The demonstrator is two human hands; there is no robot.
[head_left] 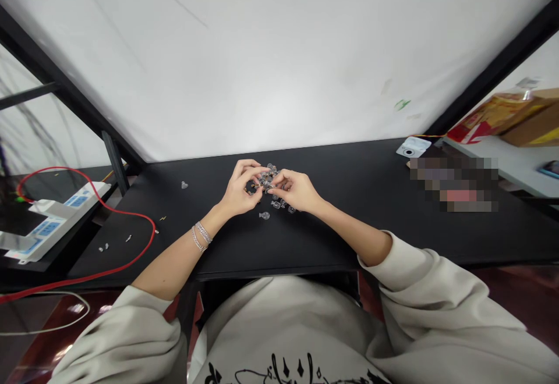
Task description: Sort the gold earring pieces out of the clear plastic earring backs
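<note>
My left hand (244, 189) and my right hand (299, 189) meet over the middle of the black table. Thumb and fingertips of both are drawn into pinches, almost touching each other. Between the fingertips is a small shiny clear piece (267, 185); its exact shape is too small to make out. Under and behind the fingers lies a pile of small clear pieces (276, 204), partly hidden by the hands. A single clear piece with a round body and a short neck (264, 216) rests nearer me, apart from the pile.
Another clear piece (184, 185) lies left on the black table (349, 233). Tiny bits (103, 248) are scattered near a red cable (146, 247), which runs to a white power strip (56, 227). A white device (413, 147) is at the back right, beside a blurred-out patch.
</note>
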